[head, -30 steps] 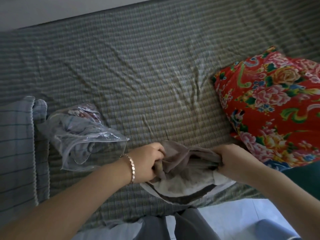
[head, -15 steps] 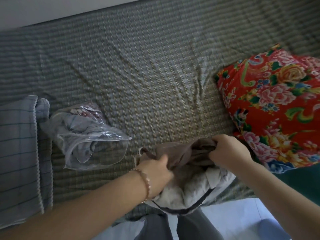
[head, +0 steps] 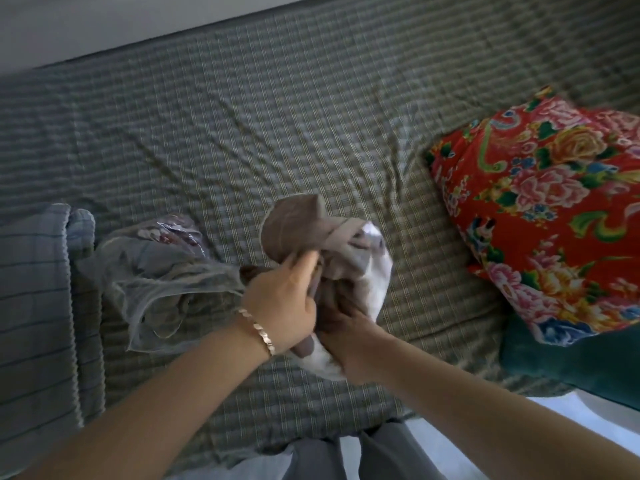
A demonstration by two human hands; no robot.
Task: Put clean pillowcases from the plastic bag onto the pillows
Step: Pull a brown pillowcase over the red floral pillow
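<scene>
Floor (head: 588, 424) shows pale by your knees. Left hand (head: 280, 306) and right hand (head: 349, 337) grip the bunched brown-and-white pillowcase (head: 294, 226), fingers (head: 304, 268) curled into it. Plastic bag (head: 156, 282) lies just left, floral pillow (head: 554, 202) right. Checked bed (head: 277, 116) runs back to the wall (head: 104, 22).
</scene>
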